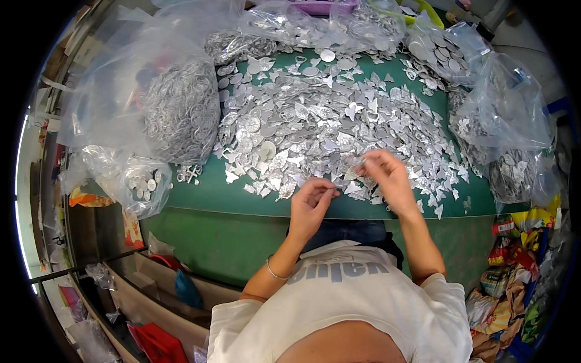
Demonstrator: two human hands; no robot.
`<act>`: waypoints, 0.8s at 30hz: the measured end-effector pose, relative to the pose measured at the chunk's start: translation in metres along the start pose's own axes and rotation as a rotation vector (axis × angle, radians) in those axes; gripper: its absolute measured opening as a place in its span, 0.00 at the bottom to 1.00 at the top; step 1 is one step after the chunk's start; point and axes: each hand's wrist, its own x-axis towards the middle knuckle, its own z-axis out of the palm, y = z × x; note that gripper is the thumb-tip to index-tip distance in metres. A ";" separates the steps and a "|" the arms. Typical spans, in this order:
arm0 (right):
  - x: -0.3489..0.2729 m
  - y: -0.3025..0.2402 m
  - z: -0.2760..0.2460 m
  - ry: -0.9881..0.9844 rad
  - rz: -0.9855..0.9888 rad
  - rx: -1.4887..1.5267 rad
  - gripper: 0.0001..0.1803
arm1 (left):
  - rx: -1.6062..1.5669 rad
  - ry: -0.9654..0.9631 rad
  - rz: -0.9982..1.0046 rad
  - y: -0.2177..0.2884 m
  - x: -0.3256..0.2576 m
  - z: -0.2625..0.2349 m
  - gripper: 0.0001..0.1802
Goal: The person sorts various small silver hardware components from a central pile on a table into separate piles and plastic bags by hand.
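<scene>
A broad heap of small flat silver metal pieces [327,130] in mixed shapes covers the green tabletop [242,202] before me. At the heap's near edge is my left hand [313,202], its fingers curled and thumb against the fingertips; whatever they pinch is too small to name. My right hand [387,172] hovers over the near right part of the heap with thumb and forefinger together. A small silver metal piece [358,162] seems to show at those fingertips.
Clear plastic bags surround the heap: a bulky bag of silver rings [181,112] at left, a bag of round discs [442,53] at far right, another bag [514,172] at right. A purple basket [327,7] stands behind. Colourful packets [499,284] lie lower right; an open drawer [157,290] lower left.
</scene>
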 end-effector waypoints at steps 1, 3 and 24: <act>-0.004 0.006 0.004 -0.034 -0.007 -0.053 0.08 | -0.025 -0.013 0.007 0.000 0.001 0.003 0.06; -0.012 0.014 0.011 -0.066 0.032 -0.041 0.07 | -0.076 -0.044 0.019 0.004 0.001 0.009 0.06; -0.029 0.024 -0.041 0.026 0.270 1.129 0.10 | 0.047 -0.101 -0.025 0.012 0.005 0.022 0.16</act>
